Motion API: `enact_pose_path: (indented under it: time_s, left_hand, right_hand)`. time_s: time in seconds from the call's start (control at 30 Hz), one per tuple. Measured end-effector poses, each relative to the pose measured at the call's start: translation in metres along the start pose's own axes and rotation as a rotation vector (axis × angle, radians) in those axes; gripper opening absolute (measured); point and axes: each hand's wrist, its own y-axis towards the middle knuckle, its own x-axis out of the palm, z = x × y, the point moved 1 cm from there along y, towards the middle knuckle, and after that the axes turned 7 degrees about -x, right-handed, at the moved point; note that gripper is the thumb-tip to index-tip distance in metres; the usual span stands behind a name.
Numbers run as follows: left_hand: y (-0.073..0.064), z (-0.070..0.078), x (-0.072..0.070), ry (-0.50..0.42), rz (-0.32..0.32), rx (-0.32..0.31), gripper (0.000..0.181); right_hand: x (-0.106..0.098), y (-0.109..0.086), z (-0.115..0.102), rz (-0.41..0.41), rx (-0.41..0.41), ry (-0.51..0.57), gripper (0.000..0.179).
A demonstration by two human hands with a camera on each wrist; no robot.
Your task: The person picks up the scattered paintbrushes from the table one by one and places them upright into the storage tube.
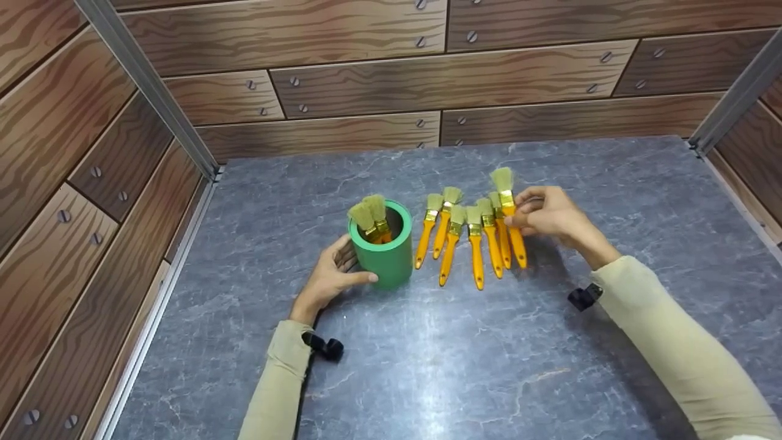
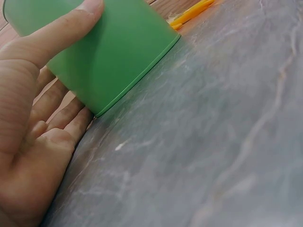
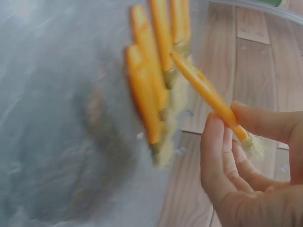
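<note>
My left hand [image 1: 333, 278] holds the side of a green cylindrical cup [image 1: 391, 266], thumb across its near side and the other fingers round its left. The cup stands upright on the table, and two paintbrushes [image 1: 371, 219] lean inside it, bristles up. On the right, my right hand [image 1: 550, 214] pinches another paintbrush [image 3: 206, 90] between thumb and fingertips, at the handle near the metal ferrule. That brush is raised over the table, its bristles pointing away from me. Beneath and left of it, several more paintbrushes [image 1: 475, 253] with orange handles lie in a loose row.
The grey marble-patterned table [image 1: 391, 366] reaches to wood-patterned panels [image 1: 360, 85] at the back and sides. Metal frame posts [image 1: 153, 91] stand at the table's far corners. A small black camera [image 1: 324, 346] sits on each wrist.
</note>
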Motion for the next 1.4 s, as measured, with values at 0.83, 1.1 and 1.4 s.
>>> enact_pose_path:
  time_s: [0.83, 1.1, 1.4]
  left_hand:
    - [0.000, -0.001, 0.001, -0.016, -0.010, 0.008, 0.101]
    - [0.001, -0.002, 0.001, -0.014, 0.001, 0.000, 0.100]
    - [0.001, -0.001, 0.001, -0.022, 0.005, 0.012, 0.096]
  right_hand:
    - [0.039, -0.013, -0.075, -0.020, -0.304, 0.131, 0.034]
    - [0.053, -0.013, -0.095, -0.044, -0.360, 0.205, 0.030]
    - [0.068, -0.013, -0.117, -0.054, -0.432, 0.220, 0.025]
